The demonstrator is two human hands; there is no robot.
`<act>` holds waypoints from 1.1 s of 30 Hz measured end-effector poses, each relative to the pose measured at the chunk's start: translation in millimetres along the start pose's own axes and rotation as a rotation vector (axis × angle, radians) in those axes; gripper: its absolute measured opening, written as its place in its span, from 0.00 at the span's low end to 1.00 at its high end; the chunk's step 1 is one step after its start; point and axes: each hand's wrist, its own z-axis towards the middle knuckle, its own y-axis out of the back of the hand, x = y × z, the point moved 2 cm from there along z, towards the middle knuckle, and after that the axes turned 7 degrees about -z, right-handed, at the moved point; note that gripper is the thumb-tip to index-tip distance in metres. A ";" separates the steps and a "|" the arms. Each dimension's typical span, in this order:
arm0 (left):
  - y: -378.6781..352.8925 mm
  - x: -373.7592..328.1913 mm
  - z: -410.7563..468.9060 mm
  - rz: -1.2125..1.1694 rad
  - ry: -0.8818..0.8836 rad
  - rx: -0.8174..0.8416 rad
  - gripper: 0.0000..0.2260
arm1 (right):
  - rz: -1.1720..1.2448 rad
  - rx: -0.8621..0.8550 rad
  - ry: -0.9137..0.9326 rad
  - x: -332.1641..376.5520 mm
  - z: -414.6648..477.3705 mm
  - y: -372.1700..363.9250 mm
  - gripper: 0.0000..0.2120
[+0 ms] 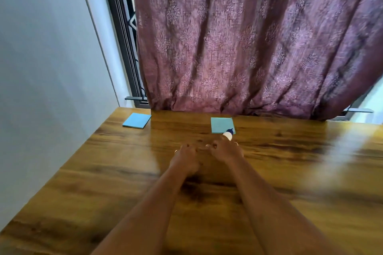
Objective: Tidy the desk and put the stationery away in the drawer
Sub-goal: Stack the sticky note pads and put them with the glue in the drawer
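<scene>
The right hand holds a white bottle in its grip, over the middle of the surface, beside a blue notepad. For the left hand, I cannot tell the grip.

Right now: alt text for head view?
The right hand grips a white, blue-capped bottle beside the curled left hand over a wooden desk. One blue pad lies far left, a second blue pad beyond the bottle, before a purple curtain.
</scene>
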 end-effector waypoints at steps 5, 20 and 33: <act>-21.1 -15.7 26.7 0.023 0.004 0.010 0.25 | 0.006 -0.138 -0.096 -33.1 12.1 -15.6 0.19; -33.1 -32.0 75.7 0.263 0.168 0.115 0.43 | -0.394 -0.167 0.122 -26.7 66.6 -14.0 0.24; 18.5 53.7 87.0 -0.086 0.154 -0.013 0.28 | 0.019 -0.130 0.154 51.6 29.0 -48.3 0.24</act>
